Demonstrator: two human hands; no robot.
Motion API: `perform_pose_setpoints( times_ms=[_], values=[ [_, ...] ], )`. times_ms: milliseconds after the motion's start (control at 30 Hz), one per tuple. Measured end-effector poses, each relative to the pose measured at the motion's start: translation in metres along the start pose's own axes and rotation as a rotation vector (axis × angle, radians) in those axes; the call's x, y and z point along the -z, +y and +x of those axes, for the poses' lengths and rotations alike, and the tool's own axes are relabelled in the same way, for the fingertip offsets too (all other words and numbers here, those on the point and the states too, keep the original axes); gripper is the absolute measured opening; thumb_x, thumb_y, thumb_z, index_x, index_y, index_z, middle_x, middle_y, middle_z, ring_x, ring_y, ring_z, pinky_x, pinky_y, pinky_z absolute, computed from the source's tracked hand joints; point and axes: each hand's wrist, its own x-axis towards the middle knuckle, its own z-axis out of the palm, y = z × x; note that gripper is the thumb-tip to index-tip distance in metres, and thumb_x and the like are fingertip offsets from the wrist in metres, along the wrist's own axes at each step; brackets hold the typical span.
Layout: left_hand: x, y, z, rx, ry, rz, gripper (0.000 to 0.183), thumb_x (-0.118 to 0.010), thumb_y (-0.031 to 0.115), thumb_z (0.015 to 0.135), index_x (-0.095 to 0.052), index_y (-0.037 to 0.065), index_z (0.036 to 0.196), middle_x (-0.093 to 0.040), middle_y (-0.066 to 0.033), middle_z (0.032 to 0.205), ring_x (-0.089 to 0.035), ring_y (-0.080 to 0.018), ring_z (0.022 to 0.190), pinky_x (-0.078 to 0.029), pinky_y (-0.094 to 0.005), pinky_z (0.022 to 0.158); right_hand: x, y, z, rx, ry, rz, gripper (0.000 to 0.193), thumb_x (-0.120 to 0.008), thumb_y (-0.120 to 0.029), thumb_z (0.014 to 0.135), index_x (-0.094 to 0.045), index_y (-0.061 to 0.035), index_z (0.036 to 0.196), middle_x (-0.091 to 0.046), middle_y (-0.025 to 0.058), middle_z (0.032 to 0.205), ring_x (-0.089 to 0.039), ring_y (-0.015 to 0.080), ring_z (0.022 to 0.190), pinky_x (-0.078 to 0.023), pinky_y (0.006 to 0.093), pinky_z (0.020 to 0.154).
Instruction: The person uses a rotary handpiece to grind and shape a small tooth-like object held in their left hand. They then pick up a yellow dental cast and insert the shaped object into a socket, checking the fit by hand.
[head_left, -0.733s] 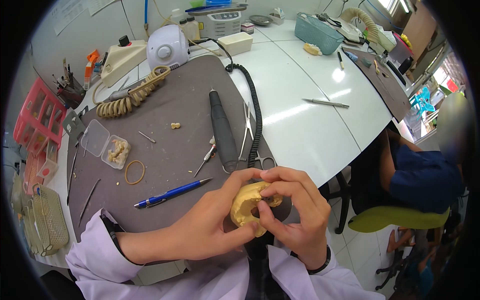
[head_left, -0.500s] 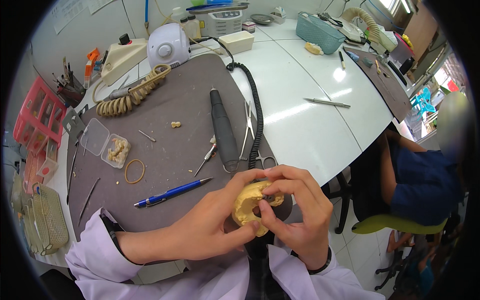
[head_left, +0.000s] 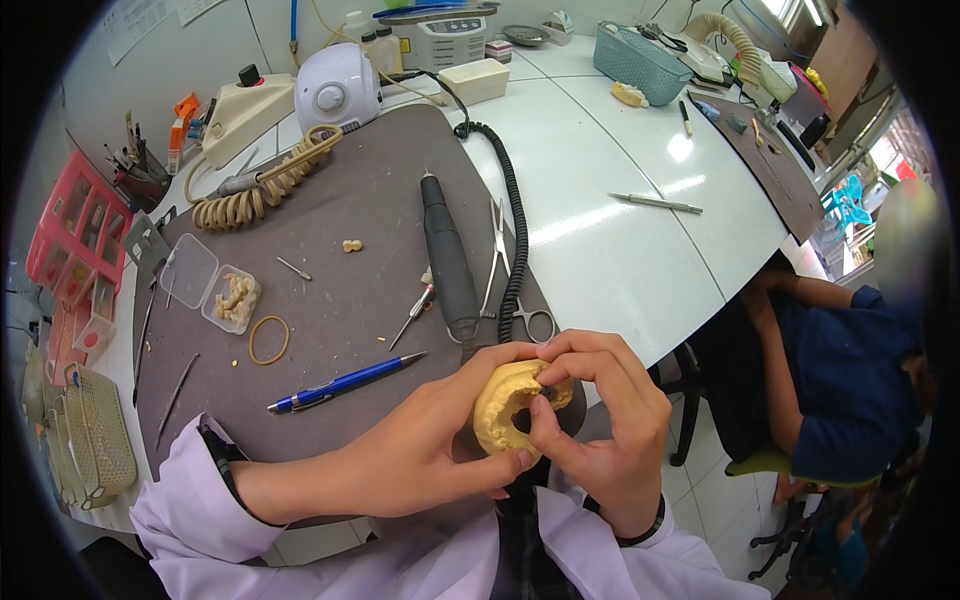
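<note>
A yellow plaster dental cast (head_left: 492, 412), horseshoe-shaped, is held up in front of me near the table's front edge. My left hand (head_left: 432, 428) is closed round its left side, thumb along the near edge and fingers over the far edge. With bent index finger and thumb, my right hand (head_left: 600, 425) pinches the cast's right arm. A small dark grey piece shows between those fingertips on the cast; its shape is mostly covered. On the brown mat just left of my hands lies a blue pen (head_left: 345, 383).
On the mat (head_left: 330, 310) lie a black handpiece (head_left: 448, 255), scissor-handled forceps (head_left: 497, 255), a rubber band (head_left: 268, 340) and a clear box of tooth-coloured pieces (head_left: 235, 298). A metal tool (head_left: 655, 203) rests on the white tabletop. Another person (head_left: 850, 370) sits at the right.
The cast has turned and tilted slightly in my hands, showing more of its smooth outer side. My right hand has shifted a little to the right. The seated person has leaned forward.
</note>
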Motion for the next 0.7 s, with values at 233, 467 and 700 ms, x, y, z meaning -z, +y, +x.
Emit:
perform_pose_setpoints(
  times_ms=[233, 467, 700],
  values=[
    [-0.0038, -0.0033, -0.0001, -0.035, 0.049, -0.057, 0.064, -0.058, 0.009, 0.088, -0.024, 0.007, 0.142, -0.053, -0.0103, 0.11, -0.064, -0.014, 0.083, -0.058, -0.0273, 0.071, 0.0001, -0.0011, 0.0003, 0.001, -0.001, 0.002, 0.02, -0.07, -0.001, 0.071, -0.059, -0.0013, 0.088, -0.062, 0.0133, 0.095, -0.065, 0.0261, 0.08, -0.053, 0.0315, 0.068],
    [-0.0024, -0.0013, 0.0003, 0.013, 0.028, -0.054, 0.066, -0.059, 0.01, 0.088, -0.022, 0.007, 0.143, -0.051, -0.0106, 0.114, -0.062, -0.0141, 0.087, -0.058, -0.028, 0.071, 0.001, -0.0057, 0.0002, -0.106, -0.009, 0.028, 0.02, -0.07, 0.0, 0.068, -0.06, 0.0009, 0.085, -0.063, 0.013, 0.094, -0.065, 0.0205, 0.082, -0.053, 0.0283, 0.07],
    [-0.0001, 0.0009, 0.0004, 0.044, -0.009, -0.068, 0.069, -0.06, 0.008, 0.089, -0.018, 0.009, 0.144, -0.044, -0.0092, 0.121, -0.059, -0.0147, 0.098, -0.059, -0.0306, 0.075, 0.0024, -0.0037, 0.0, -0.049, -0.038, 0.013, 0.021, -0.069, -0.001, 0.072, -0.058, -0.0011, 0.09, -0.061, 0.0143, 0.097, -0.065, 0.0276, 0.081, -0.053, 0.0325, 0.069]
  ],
)
